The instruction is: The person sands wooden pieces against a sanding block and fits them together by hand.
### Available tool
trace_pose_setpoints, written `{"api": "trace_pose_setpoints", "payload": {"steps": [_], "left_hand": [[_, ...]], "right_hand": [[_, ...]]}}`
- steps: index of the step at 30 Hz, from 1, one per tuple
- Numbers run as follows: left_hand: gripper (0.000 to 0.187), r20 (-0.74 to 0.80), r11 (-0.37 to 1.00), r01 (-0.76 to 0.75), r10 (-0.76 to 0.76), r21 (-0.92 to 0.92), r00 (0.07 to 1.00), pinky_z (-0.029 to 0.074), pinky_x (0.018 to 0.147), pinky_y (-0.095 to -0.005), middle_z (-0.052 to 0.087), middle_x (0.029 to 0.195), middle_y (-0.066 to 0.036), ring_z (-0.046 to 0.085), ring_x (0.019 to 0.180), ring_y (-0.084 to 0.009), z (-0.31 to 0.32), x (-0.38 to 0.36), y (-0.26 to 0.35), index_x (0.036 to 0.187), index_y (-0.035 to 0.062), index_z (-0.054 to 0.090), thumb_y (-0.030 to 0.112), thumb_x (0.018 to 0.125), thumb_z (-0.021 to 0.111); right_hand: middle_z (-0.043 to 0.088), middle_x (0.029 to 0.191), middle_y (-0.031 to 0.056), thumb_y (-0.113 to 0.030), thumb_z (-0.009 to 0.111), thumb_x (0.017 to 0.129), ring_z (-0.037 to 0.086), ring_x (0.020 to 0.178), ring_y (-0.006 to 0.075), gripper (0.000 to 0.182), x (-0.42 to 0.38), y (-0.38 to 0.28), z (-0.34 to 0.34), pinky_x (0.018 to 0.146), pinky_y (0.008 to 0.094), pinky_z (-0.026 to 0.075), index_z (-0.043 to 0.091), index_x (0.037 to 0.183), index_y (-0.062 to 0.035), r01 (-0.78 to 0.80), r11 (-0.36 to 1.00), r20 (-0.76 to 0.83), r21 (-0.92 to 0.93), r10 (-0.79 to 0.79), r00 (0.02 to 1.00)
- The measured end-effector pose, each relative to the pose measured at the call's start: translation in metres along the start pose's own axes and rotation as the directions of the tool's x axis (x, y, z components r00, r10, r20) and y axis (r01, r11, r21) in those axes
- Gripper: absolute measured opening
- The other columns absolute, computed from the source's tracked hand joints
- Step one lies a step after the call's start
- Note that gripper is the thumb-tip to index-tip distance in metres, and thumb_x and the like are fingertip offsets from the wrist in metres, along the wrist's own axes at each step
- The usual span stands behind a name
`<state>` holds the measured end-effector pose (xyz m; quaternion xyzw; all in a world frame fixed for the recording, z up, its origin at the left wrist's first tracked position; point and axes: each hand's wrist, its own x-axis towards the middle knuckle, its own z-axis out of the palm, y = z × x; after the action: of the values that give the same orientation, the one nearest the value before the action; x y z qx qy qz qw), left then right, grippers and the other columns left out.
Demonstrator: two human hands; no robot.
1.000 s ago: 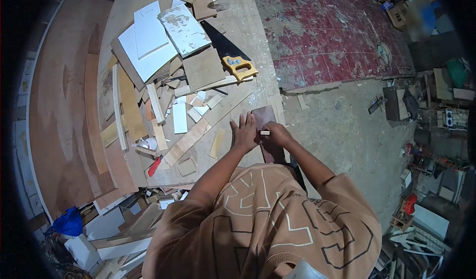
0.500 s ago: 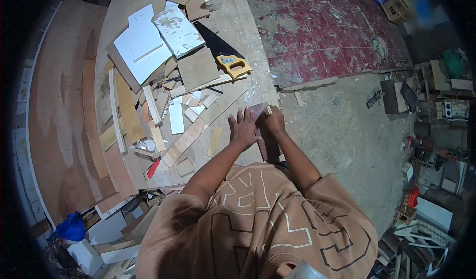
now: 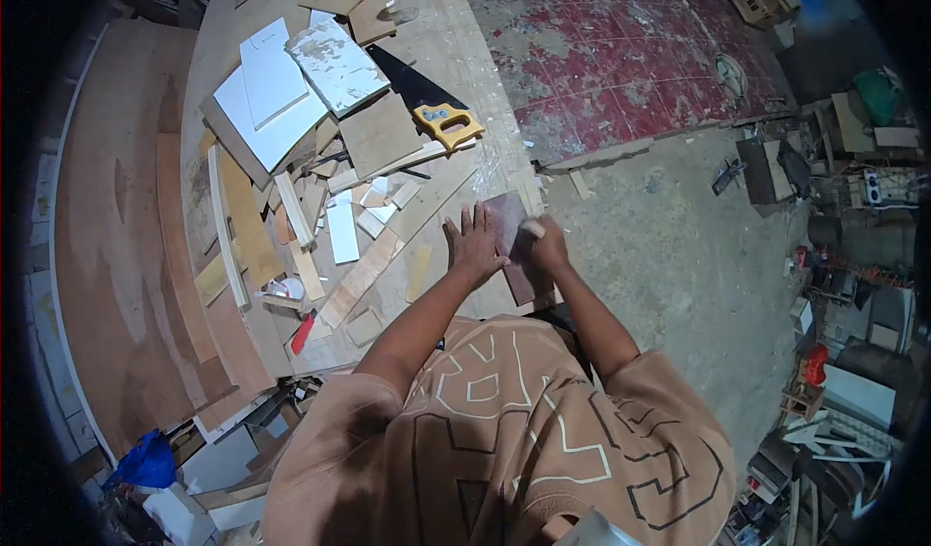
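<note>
A reddish-brown board (image 3: 503, 218) lies near the right edge of the workbench, its long side running toward my body. My left hand (image 3: 474, 253) rests flat along the board's left side with its fingers spread. Over the right side of the board, my right hand (image 3: 550, 246) is closed around a small pale block (image 3: 532, 227). Its fingers are slightly blurred, and the block's underside is hidden.
A handsaw (image 3: 448, 125) with a yellow handle lies beyond the board. White panels (image 3: 272, 119), wood strips (image 3: 294, 208) and offcuts cover the workbench's left part. Concrete floor (image 3: 659, 245) lies to the right. A large plywood sheet (image 3: 121, 245) stands at far left.
My right hand has shifted slightly toward me and to the right with the pale block, uncovering more of the board's far end. My left hand stays beside the board. The view has shifted slightly.
</note>
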<state>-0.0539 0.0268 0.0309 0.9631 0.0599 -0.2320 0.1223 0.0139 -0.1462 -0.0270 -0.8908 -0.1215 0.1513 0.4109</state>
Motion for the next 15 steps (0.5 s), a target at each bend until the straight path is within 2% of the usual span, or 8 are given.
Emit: {"api": "trace_pose_setpoints", "payload": {"steps": [2, 3, 4, 6, 8, 11, 13, 15], "left_hand": [[0.114, 0.004, 0.999, -0.002, 0.002, -0.037, 1.0, 0.005, 0.108, -0.0712, 0.007, 0.158, -0.021, 0.006, 0.145, -0.0431, -0.003, -0.001, 0.001, 0.151, 0.0017, 0.014, 0.057, 0.07, 0.071], [0.114, 0.002, 1.0, -0.003, 0.003, -0.031, 1.0, 0.005, 0.108, -0.0712, 0.007, 0.158, -0.021, 0.006, 0.145, -0.0431, -0.002, -0.001, 0.001, 0.151, 0.0017, 0.014, 0.057, 0.07, 0.071], [0.114, 0.0, 1.0, 0.0, 0.0, -0.031, 1.0, 0.004, 0.107, -0.0714, 0.007, 0.159, -0.021, 0.006, 0.145, -0.043, -0.001, -0.001, 0.001, 0.151, 0.0021, 0.014, 0.057, 0.07, 0.071], [0.114, -0.004, 1.0, 0.0, 0.0, -0.03, 1.0, 0.004, 0.107, -0.0717, 0.006, 0.159, -0.02, 0.006, 0.145, -0.0429, 0.0, 0.0, 0.001, 0.151, 0.0025, 0.013, 0.057, 0.069, 0.071], [0.114, 0.018, 1.0, 0.008, -0.008, -0.02, 1.0, 0.004, 0.107, -0.0722, 0.005, 0.159, -0.02, 0.005, 0.145, -0.0428, 0.0, 0.001, 0.001, 0.152, 0.0033, 0.013, 0.057, 0.069, 0.071], [0.114, 0.02, 1.0, 0.009, -0.01, 0.002, 1.0, 0.003, 0.107, -0.0723, 0.005, 0.159, -0.019, 0.005, 0.145, -0.0427, -0.002, -0.001, 0.001, 0.152, 0.004, 0.012, 0.058, 0.07, 0.07], [0.112, 0.001, 1.0, 0.01, -0.01, -0.016, 1.0, 0.005, 0.108, -0.0714, 0.006, 0.159, -0.019, 0.005, 0.146, -0.0421, -0.004, -0.003, 0.0, 0.152, 0.0042, 0.013, 0.056, 0.071, 0.071], [0.109, -0.013, 0.999, 0.002, -0.002, -0.033, 1.0, 0.007, 0.108, -0.0704, 0.007, 0.159, -0.018, 0.005, 0.146, -0.0415, -0.003, -0.005, 0.002, 0.152, 0.0044, 0.014, 0.054, 0.073, 0.071]], "right_hand": [[0.065, 0.096, 0.0185, -0.008, 0.066, 0.079, 0.063, 0.09, 0.0357, 0.02, 0.035, 0.017, 0.009, 0.079, 0.0414, 0.049, 0.063, 0.099, -0.0032, -0.059, 0.98, -0.132, 0.191, 0.085, 0.988], [0.066, 0.093, 0.0186, -0.012, 0.069, 0.079, 0.065, 0.087, 0.0359, 0.024, 0.029, -0.034, -0.02, 0.076, 0.0416, 0.05, 0.062, 0.1, -0.0014, -0.072, 0.985, -0.176, 0.159, 0.1, 0.979], [0.066, 0.093, 0.0186, -0.012, 0.069, 0.079, 0.065, 0.087, 0.0359, 0.024, 0.028, -0.027, -0.015, 0.076, 0.0416, 0.05, 0.062, 0.1, -0.0014, -0.07, 0.984, -0.18, 0.164, 0.1, 0.978], [0.066, 0.09, 0.0188, -0.015, 0.073, 0.077, 0.065, 0.083, 0.0361, 0.029, 0.022, -0.008, 0.001, 0.073, 0.0419, 0.051, 0.063, 0.101, -0.0019, -0.018, 0.967, -0.128, 0.254, 0.052, 0.99], [0.067, 0.095, 0.0204, -0.021, 0.078, 0.074, 0.066, 0.089, 0.0357, 0.037, -0.011, 0.0, 0.016, 0.078, 0.043, 0.052, 0.063, 0.1, 0.0002, -0.077, 0.979, -0.011, 0.19, 0.08, 0.997], [0.066, 0.098, 0.023, -0.027, 0.079, 0.072, 0.066, 0.092, 0.0367, 0.043, -0.026, 0.001, 0.014, 0.079, 0.0436, 0.052, 0.064, 0.098, 0.003, 0.097, 0.981, 0.156, 0.167, -0.124, 0.98], [0.067, 0.094, 0.0241, -0.029, 0.08, 0.071, 0.067, 0.088, 0.0361, 0.046, -0.006, 0.001, 0.026, 0.074, 0.0425, 0.052, 0.064, 0.097, 0.0055, -0.267, 0.963, 0.02, 0.034, 0.267, 0.964], [0.068, 0.086, 0.0238, -0.029, 0.08, 0.071, 0.068, 0.081, 0.0345, 0.043, 0.018, -0.013, 0.009, 0.069, 0.0404, 0.053, 0.066, 0.092, 0.0068, -0.232, 0.955, -0.024, 0.183, 0.24, 0.97]]}}
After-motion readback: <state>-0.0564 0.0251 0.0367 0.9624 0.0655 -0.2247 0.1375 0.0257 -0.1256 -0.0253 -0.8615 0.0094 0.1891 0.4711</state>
